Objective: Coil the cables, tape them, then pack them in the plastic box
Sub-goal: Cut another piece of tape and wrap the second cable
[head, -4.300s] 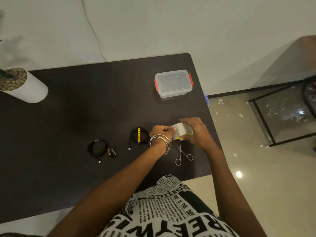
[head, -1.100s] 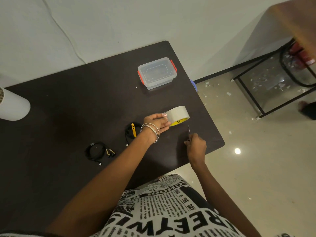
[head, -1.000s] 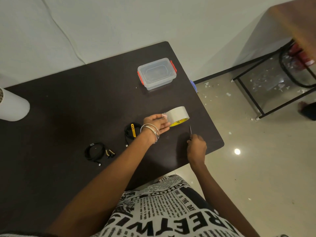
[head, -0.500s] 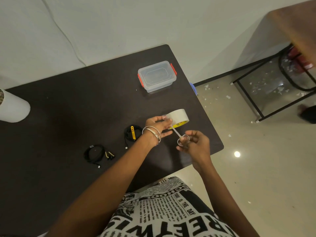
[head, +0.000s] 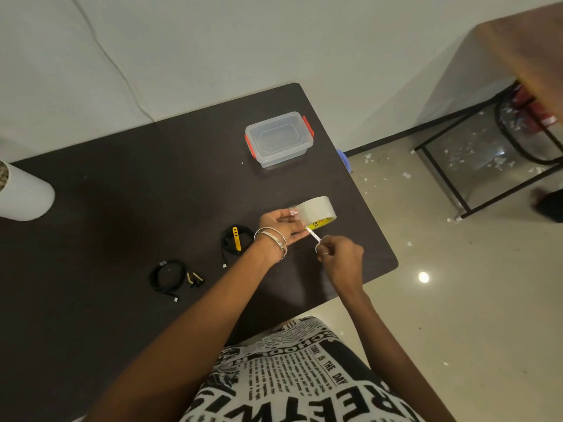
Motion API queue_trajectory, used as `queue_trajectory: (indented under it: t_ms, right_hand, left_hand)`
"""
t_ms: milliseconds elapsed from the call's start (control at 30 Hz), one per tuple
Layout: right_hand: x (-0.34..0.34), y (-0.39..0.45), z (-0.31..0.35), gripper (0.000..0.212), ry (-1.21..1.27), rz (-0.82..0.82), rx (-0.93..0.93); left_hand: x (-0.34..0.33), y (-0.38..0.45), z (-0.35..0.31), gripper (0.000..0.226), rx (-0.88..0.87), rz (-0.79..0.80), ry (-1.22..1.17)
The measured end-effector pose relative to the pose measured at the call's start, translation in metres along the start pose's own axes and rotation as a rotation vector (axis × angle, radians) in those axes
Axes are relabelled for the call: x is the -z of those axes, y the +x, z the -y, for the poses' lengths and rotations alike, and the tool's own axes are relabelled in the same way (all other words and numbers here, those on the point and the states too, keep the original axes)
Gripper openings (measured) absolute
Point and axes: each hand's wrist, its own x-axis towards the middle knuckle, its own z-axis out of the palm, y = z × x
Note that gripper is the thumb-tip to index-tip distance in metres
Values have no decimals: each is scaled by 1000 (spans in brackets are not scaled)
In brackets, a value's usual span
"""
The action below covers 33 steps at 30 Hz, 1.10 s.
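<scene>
We see dark table (head: pixel 122 193), lidded plastic box (head: pixel 278 138) at far edge, two coiled cables (head: pixel 168 275) (head: pixel 236 242) left of hands. Left hand (head: pixel 280 223) grips tape roll (head: pixel 316 210); right hand (head: pixel 341 257) clamps scissors (head: pixel 313 236), blades at tape.

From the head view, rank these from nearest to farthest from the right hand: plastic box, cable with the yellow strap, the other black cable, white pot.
Measured from the right hand:
1. Cable with the yellow strap, just to its left, past the left wrist.
2. Plastic box, up toward the table's far edge.
3. Other black cable, farther left.
4. White pot, at the far left edge.
</scene>
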Motion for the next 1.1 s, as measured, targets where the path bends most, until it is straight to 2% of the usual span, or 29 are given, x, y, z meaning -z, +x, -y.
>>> queue_trajectory:
  t_ms: [100,167,267,433,567,767,1100]
  right_hand:
    - [3,2,-5,11,-35,-28,-26]
    - [11,4,-9,23,180,25,-122]
    - [21,7,-14,39,470,323,-226]
    - [21,17,-25,38,508,708,-159]
    - [16,28,-28,39,490,907,-137]
    - [10,39,-29,43,471,998,-99]
    - [10,45,-30,52,495,1024,-63]
  left_hand:
    - [2,1,-1,20,18,26,-14]
    - [4,5,-2,14,40,17,-13]
    - [8,11,-3,15,64,-2,27]
    - [11,12,-3,20,92,2,68]
    - [14,13,-2,18,123,-4,99]
    - [12,16,-4,20,146,-79,122]
    - [7,18,-4,25,143,-71,77]
